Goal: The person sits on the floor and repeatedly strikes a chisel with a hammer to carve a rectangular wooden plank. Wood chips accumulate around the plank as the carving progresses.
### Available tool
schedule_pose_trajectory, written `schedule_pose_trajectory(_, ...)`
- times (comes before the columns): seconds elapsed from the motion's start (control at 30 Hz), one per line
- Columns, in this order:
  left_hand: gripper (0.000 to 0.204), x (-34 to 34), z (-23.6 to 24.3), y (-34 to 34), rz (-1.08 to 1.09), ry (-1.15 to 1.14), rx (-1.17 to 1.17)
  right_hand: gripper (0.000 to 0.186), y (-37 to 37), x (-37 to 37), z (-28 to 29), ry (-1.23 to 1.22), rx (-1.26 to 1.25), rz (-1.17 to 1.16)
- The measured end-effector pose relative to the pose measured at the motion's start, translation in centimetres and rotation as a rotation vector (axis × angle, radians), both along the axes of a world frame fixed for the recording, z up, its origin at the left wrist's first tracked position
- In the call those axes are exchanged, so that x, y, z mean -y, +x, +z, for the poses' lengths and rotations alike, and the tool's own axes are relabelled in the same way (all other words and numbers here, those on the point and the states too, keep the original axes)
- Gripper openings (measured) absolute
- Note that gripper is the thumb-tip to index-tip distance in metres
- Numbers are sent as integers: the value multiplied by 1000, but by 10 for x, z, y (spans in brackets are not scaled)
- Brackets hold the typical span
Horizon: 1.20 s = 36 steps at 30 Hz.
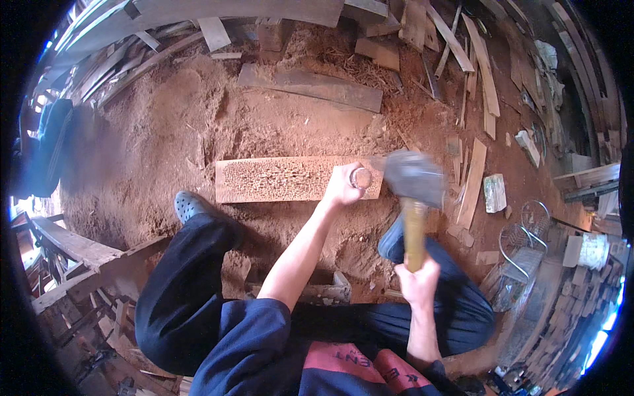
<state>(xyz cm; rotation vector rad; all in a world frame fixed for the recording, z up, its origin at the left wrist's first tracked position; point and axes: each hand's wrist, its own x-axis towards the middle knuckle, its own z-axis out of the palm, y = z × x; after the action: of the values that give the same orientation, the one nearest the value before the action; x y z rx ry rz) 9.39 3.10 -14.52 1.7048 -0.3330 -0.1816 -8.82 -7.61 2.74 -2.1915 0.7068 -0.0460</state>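
Note:
A wooden plank [281,180] lies crosswise on the ground in front of me, most of its top covered in small chipped pits. My left hand [343,186] is closed round an upright chisel [361,177] over the plank's right part. Only its round wooden butt shows, and the blade is hidden beneath the hand. In my right hand [419,282], fingers wrapped round the yellowish handle, is a hammer [415,177]. Its big grey head, smeared by motion, is raised to the right of the chisel, apart from it.
My feet in clog shoes [191,206] rest on the near side of the plank. A dark board [310,87] lies on the reddish dirt beyond. Wood strips [472,185], a white block [494,193] and a wire basket [522,261] are on the right. A blurred blue-clothed person [49,148] is far left.

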Motion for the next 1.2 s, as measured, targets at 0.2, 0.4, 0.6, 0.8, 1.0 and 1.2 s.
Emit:
schedule_pose_trajectory(0.2,16,-5,7,0,-24,30,-21,26,11,-22,28,387,447,-143)
schedule_pose_trajectory(0.4,17,-3,12,1,-105,-226,-49,6,-1,-10,-62,-127,-240,101)
schedule_pose_trajectory(0.6,16,-6,-7,3,-47,27,-8,18,-4,-21,-66,786,-309,-239)
schedule_pose_trajectory(0.8,15,-4,-1,1,-29,-68,-25,25,11,-22,-66,1219,-302,-509)
schedule_pose_trajectory(1.0,16,-5,1,1,-21,-45,-2,23,22,-20,-104,1384,-446,-620)
schedule_pose_trajectory(1.2,16,-7,2,16,-24,-24,-87,26,19,-26,-115,1413,-492,-624)
